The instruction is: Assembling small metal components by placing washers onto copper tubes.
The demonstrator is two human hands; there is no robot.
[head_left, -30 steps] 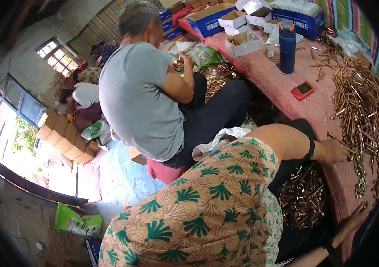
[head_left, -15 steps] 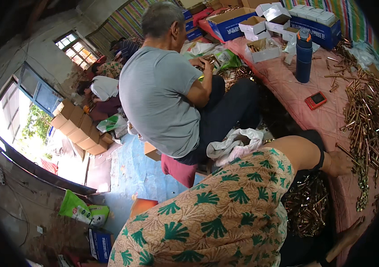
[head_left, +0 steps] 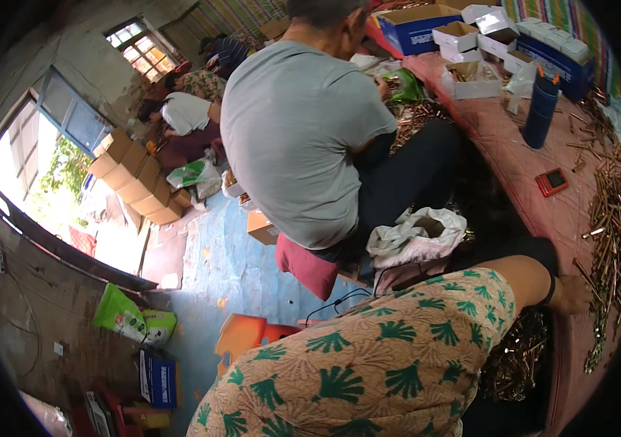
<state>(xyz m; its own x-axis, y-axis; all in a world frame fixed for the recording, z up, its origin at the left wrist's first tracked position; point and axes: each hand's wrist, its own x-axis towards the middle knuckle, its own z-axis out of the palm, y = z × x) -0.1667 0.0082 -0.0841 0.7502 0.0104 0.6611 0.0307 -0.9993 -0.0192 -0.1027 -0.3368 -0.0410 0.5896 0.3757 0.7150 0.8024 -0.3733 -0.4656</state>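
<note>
My left arm, in a tan sleeve with green leaf shapes, reaches across to the right. At its end, my left hand rests on the pink quilted cover, against a pile of long brass-coloured bolts. Its fingers are too dim and small to show whether they grip a bolt. A dark band circles the wrist. Under the forearm lies a heap of shiny metal pieces on something dark. My right hand is out of view.
A person in a grey shirt sits just ahead, beside a white sack. A blue bottle and red device are on the cover. Boxes stand behind; an orange stool is at left.
The view has swung left and slightly down, so the scene sits further right. My right hand, seen earlier at the lower right, has left the picture. My left hand stays beside the bolts.
</note>
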